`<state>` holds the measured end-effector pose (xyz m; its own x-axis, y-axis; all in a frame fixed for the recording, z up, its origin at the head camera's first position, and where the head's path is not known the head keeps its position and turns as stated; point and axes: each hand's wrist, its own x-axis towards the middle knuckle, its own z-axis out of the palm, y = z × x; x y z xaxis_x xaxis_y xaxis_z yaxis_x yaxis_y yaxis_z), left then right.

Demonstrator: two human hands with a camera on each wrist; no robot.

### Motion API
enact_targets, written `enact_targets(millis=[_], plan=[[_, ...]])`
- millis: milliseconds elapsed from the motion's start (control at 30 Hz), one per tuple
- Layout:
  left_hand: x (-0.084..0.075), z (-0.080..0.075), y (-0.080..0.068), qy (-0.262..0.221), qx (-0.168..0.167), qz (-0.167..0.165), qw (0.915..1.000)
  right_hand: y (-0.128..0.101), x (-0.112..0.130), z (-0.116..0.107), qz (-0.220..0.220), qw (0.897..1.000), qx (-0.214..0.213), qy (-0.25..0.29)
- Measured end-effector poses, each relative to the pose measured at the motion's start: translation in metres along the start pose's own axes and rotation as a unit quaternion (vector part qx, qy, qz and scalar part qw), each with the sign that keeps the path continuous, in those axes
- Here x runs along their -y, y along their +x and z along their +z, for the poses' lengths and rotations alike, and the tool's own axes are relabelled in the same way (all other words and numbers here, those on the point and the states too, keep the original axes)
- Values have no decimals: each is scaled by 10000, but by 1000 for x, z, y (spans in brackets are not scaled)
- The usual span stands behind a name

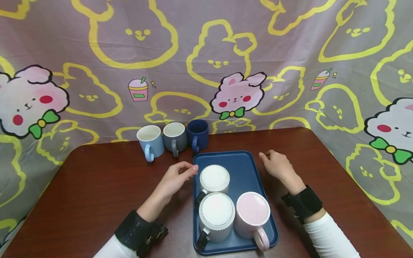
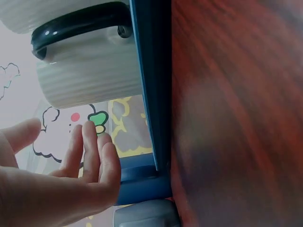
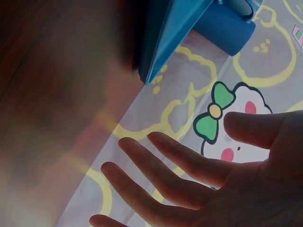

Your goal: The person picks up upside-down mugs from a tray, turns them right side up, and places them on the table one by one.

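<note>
A blue tray carries three upside-down mugs: a white mug farther back, a ribbed white mug with a black handle in front of it, and a pink mug at the right. My left hand hovers by the tray's left rim with relaxed fingers, close to the back white mug and holding nothing. Off the tray's right edge, my right hand is empty too. Its fingers are spread and gently bent in the right wrist view.
Behind the tray, to the left, stand three upright mugs: a light blue mug, a grey mug and a dark blue mug. A patterned cloth hangs along the back edge of the brown table.
</note>
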<state>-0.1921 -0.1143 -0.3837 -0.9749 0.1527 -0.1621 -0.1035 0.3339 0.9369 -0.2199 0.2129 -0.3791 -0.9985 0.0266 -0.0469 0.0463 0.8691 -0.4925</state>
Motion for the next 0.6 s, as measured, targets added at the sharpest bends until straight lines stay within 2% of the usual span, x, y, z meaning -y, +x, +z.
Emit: enact_targets(millis=[367,467,600], plan=[[6,-2,-13,351,455,-53,9983,2,11,7,24,10000,9,1],[8,-6,-18,476,691,-119,9964,2,13,8,17,10000,-1,21],[9,-9,-20,608,1200,-123,9908,4,17,10,0,10000,10,56]])
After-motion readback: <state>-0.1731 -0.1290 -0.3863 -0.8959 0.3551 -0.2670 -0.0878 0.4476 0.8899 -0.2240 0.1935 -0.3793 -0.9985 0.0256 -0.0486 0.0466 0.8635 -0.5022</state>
